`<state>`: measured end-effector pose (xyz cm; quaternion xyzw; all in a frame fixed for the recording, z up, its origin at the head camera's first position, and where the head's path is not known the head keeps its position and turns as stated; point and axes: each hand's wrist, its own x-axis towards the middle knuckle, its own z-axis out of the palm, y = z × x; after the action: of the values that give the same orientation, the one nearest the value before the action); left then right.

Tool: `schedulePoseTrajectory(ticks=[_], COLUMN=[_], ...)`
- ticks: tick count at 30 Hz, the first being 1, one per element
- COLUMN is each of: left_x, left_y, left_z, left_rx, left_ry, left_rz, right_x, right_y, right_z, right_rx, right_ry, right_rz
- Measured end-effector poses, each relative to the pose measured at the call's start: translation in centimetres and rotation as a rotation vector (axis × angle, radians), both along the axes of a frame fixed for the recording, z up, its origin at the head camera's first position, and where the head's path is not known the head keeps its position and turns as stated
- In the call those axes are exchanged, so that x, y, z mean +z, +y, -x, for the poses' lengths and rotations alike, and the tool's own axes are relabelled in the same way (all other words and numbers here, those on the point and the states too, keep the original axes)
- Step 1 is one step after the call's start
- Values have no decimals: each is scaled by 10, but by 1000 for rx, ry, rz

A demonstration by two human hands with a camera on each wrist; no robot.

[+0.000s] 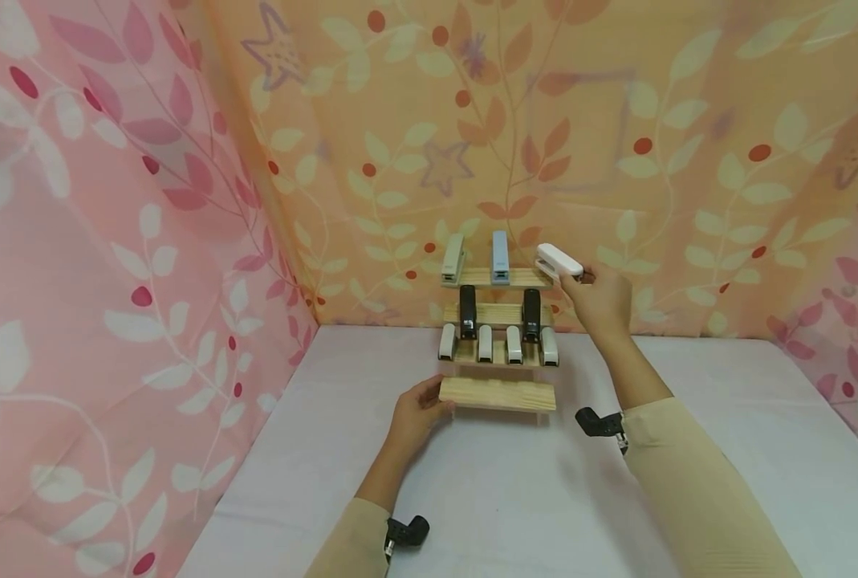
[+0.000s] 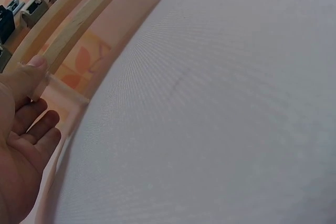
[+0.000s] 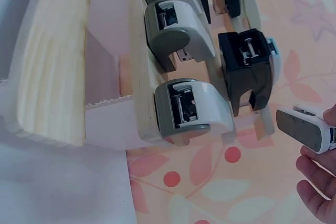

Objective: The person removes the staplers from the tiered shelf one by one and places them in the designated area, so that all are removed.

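Note:
A tiered wooden display rack stands against the back cloth with staplers on its upper tiers. My right hand grips a white stapler beside the top tier's right end; its grey base faces the right wrist camera. On the top tier stand a pale green stapler and a light blue stapler. Two black staplers occupy the tier below, and several small white staplers line the one under that. My left hand holds the lowest board's left end, thumb against the wood.
The rack sits on a table with a white cloth. Patterned orange cloth hangs close behind it, and pink cloth closes off the left side. Each wrist carries a black camera mount.

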<state>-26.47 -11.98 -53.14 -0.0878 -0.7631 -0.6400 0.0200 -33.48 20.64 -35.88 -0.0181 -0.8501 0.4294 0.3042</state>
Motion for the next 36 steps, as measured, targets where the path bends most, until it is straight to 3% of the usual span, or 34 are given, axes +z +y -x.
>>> schedulePoseTrajectory(ticks=[8,16,24,31,36], left_x=[-2,-1,2,0,0], left_y=[1,0,-2,-2,-1], left_z=[0,2,-1,0,0], left_rx=[4,5,12,8,5], left_ry=[-24,-18,-24,-7,-9], left_rz=[-4,14,13,-3,3], right_x=[3,-2,-15,-33,-48], right_y=[7,21,32,42,48], right_z=[-28,-54,-80,-98,-107], right_rx=[9,-9,-21,-96,-106], right_ry=[78,89,58,59,55], right_rz=[-8,10,56,10,10])
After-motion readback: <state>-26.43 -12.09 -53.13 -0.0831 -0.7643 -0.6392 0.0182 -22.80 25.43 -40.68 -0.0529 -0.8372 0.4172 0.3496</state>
